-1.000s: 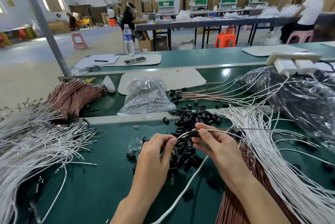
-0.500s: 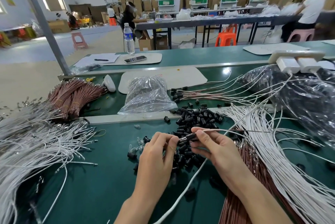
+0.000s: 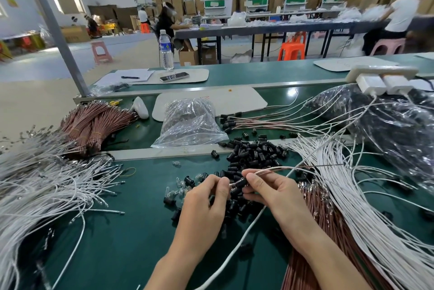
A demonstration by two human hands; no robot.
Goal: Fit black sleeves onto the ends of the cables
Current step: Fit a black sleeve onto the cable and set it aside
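Observation:
My right hand [image 3: 272, 192] pinches a black sleeve [image 3: 240, 182] that sits on a thin brown cable [image 3: 293, 168] running off to the right. My left hand [image 3: 206, 200] pinches the metal end of that cable just left of the sleeve. Both hands hover over a heap of loose black sleeves [image 3: 253, 153] on the green table [image 3: 131, 238]. White cables [image 3: 347, 195] fan out on the right, with brown cables [image 3: 321, 214] under them. More white cables [image 3: 47, 184] lie on the left.
A clear plastic bag [image 3: 190, 125] lies behind the sleeve heap. Bundled brown cables [image 3: 94, 122] sit at the back left, finished sleeved cables [image 3: 258, 122] at the back middle. A large black-filled bag [image 3: 387, 125] and white chargers [image 3: 385, 83] fill the right. Small glass bulbs [image 3: 176, 192] lie near my left hand.
The view has shifted slightly and both hands sit a little lower in it. They still hold the same cable and sleeve, with the cable's metal tip now showing left of the sleeve.

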